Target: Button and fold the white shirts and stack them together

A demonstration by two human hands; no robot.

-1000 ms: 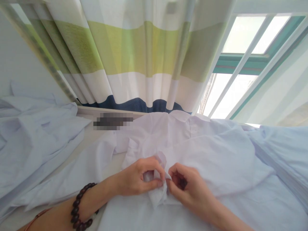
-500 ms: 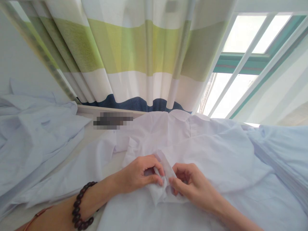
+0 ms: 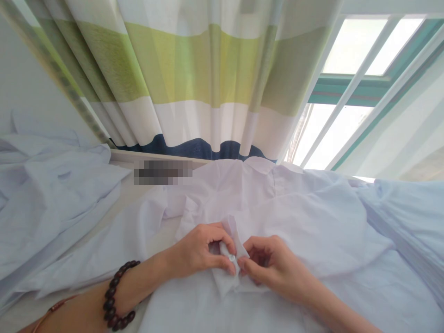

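Sitting in left grip (image 3: 199,249): button (image 3: 232,258)

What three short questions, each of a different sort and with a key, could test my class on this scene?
1. Fill in: the right hand pinches the edge of a white ____.
2. Choose: whose fingertips is the button closer to? A) left hand B) right hand
3. True or false: the beads are on the right wrist.

Key: 1. shirt; 2. A; 3. false, they circle the left one.
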